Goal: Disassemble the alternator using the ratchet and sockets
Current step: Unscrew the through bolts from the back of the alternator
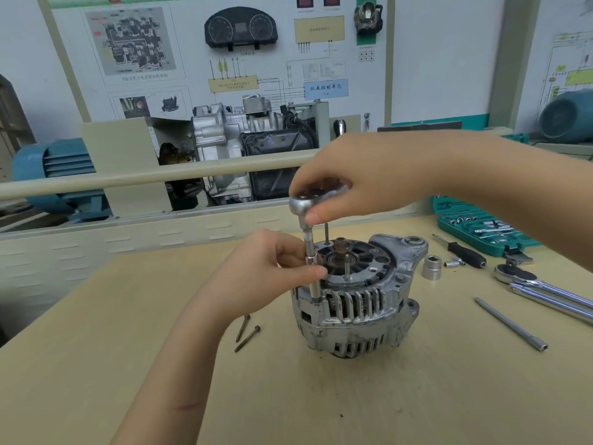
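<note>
Far left, behind the table, sits a blue motor (54,168). On the tan table (96,316), 2 long bolts (247,334) lie loose, side by side, just left of the alternator.

The left hand (256,271) comes in from the bottom left. Its thumb & fingertips pinch the thin extension bar (312,268) low down, near where it meets the alternator rim. The other fingers are curled in.

The extension bar stands upright on the left edge of the alternator (356,300). The alternator sits in the middle of the table, flat end up, w/ the shaft poking up in the center. 2 more bolts stick up out of its top, 1 at the back & 1 near the front.

The right hand (362,178) is above it. It grips the small ratchet (308,199) at the top of the bar, fingers curled round the handle, 1 fingertip pressing by the round head.

Right of the alternator: a big socket (431,267), a tiny socket, a black-handled driver (465,253), 2 big ratchets (542,290) touching each other, & a long loose bar (511,324). A green tool case (481,226) lies open at the back right.
</note>
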`<state>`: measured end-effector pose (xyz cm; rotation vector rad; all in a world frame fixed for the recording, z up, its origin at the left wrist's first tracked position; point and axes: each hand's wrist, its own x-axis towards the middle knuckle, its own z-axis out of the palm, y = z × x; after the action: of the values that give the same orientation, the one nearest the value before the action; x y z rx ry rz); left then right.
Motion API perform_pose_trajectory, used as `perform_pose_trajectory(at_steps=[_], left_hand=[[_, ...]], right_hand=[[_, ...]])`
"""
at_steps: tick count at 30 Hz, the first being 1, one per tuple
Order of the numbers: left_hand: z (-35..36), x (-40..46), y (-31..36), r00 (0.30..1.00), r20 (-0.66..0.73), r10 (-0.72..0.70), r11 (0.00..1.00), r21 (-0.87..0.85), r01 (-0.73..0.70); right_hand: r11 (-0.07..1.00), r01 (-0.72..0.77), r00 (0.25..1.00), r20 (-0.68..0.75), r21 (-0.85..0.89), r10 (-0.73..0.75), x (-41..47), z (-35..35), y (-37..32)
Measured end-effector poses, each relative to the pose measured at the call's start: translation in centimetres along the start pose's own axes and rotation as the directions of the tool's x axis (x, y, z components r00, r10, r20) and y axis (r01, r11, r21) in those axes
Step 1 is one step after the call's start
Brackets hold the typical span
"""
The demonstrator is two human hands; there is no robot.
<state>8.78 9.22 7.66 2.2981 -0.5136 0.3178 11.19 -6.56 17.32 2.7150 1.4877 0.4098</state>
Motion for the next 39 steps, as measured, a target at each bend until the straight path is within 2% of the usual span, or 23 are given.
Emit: perform_pose_trajectory(at_steps=[7,10,12,13,16,21,25,27,30,32,36,39], left_hand=[[1.2,0.5,0.1,0.987,-0.158,-0.009,0.996,0.09,0.024],[0.6,0.3,0.0,0.998,-0.062,-0.011,0.999,0.047,0.014],[0.0,0.0,0.0,0.999,0.049,0.005,1.0,-0.02,-0.004],[-0.1,-0.1,0.0,0.998,0.06,0.011,1.0,-0.028,-0.009],[0.0,0.1,-0.1,1.0,-0.004,0.007,1.0,0.007,-0.007],[0.8,0.2,0.1,0.994,-0.11,-0.006,0.994,0.108,0.018],[1.0,0.3,0.1,0.989,-0.149,-0.008,0.991,0.133,0.028],[0.8,0.2,0.1,0.994,-0.109,-0.018,0.998,0.063,0.025],[0.2,0.0,0.2,0.999,0.032,-0.025,0.997,-0.077,0.027],[0.0,-0.1,0.1,0.999,0.05,-0.013,0.995,-0.103,0.018],[0.6,0.2,0.1,0.998,-0.057,-0.034,0.999,0.009,0.034],[0.9,0.5,-0.2,0.992,-0.128,-0.022,0.997,0.07,0.031]], right_hand=[[0.991,-0.122,0.992,0.01,-0.058,0.123,0.0,0.1,0.0],[0.995,-0.063,0.998,-0.019,-0.079,0.061,0.0,0.1,-0.1],[0.997,-0.039,0.999,0.011,-0.063,0.039,0.0,-0.1,-0.1],[0.999,-0.026,0.999,0.026,-0.044,0.027,-0.1,-0.2,-0.2],[0.999,0.001,1.0,0.009,-0.046,-0.001,0.0,-0.2,-0.5],[0.985,-0.076,0.997,-0.038,-0.155,0.071,0.3,0.1,-0.4],[0.992,-0.076,0.997,-0.022,-0.104,0.074,0.2,0.1,-0.3],[0.994,-0.062,0.998,-0.025,-0.091,0.06,0.2,0.0,-0.4],[0.998,-0.014,1.0,-0.002,-0.06,0.014,0.1,-0.3,-0.5],[0.998,0.013,1.0,0.007,-0.062,-0.013,0.1,-0.4,-0.5],[0.989,-0.059,0.998,0.0,-0.139,0.059,0.5,-0.1,-0.2],[0.99,-0.091,0.995,0.019,-0.106,0.094,0.5,0.2,0.0]])
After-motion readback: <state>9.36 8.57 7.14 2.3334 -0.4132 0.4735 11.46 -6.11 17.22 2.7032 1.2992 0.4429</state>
